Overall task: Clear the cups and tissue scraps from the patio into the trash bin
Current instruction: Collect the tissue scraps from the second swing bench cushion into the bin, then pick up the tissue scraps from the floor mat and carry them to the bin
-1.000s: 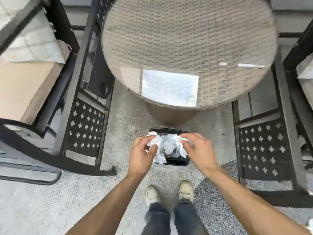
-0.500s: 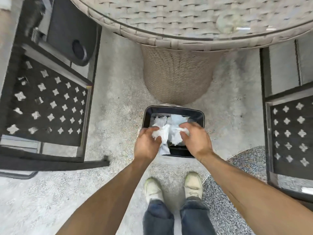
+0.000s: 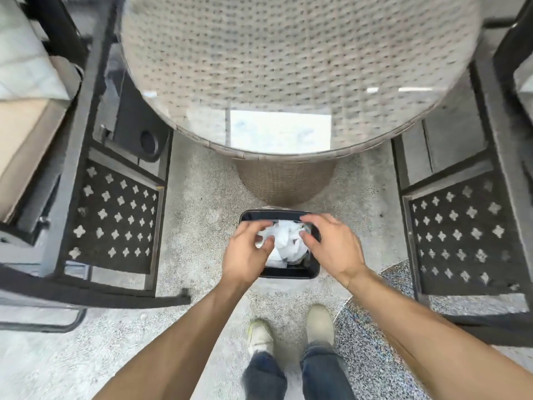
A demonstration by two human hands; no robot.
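A small black trash bin stands on the patio floor in front of my feet. Crumpled white tissue scraps fill the inside of it. My left hand hovers over the bin's left rim with its fingers loosely curled and apart. My right hand is over the right rim, fingers spread. The tissue lies in the bin below both hands, and neither hand grips it. No cups are in view.
A round wicker table with a glass top stands just beyond the bin, its base touching the bin's far side. Black metal chairs flank me at left and right. My shoes stand behind the bin.
Both hands held the bunched tissue over the bin before. Now the tissue lies in the bin and the fingers have come apart. The view has tilted back up toward the table.
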